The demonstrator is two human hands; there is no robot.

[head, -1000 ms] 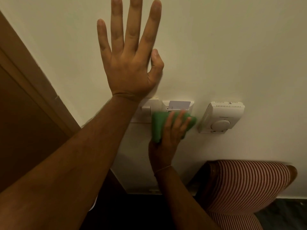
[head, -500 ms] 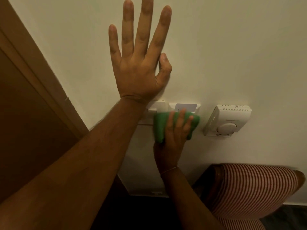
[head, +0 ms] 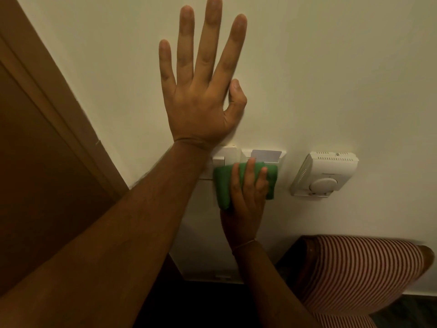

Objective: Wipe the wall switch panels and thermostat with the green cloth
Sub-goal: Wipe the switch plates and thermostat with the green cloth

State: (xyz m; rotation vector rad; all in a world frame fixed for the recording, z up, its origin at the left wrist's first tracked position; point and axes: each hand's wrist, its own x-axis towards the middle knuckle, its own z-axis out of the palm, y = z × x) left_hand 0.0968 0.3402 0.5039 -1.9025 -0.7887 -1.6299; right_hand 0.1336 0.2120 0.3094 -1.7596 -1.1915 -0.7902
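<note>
Cloth [head: 246, 179] and right hand [head: 247, 197] sit a little lower on the switch panels [head: 224, 159] than a second ago, with more of the pale card in the right-hand panel's slot now uncovered, while the view itself has drifted slightly. I judge this a downward stroke of the wipe, so the panels are mid-clean and the thermostat [head: 324, 174], at centre right of the frame and well apart from the cloth, is not yet touched. Right hand's fingers lie flat and loosely spread over the folded green cloth, pressing it against the panels' lower half. Left hand [head: 201, 95], in the upper middle of the frame, is fully spread, palm against the wall [head: 331, 67], holding nothing
</note>
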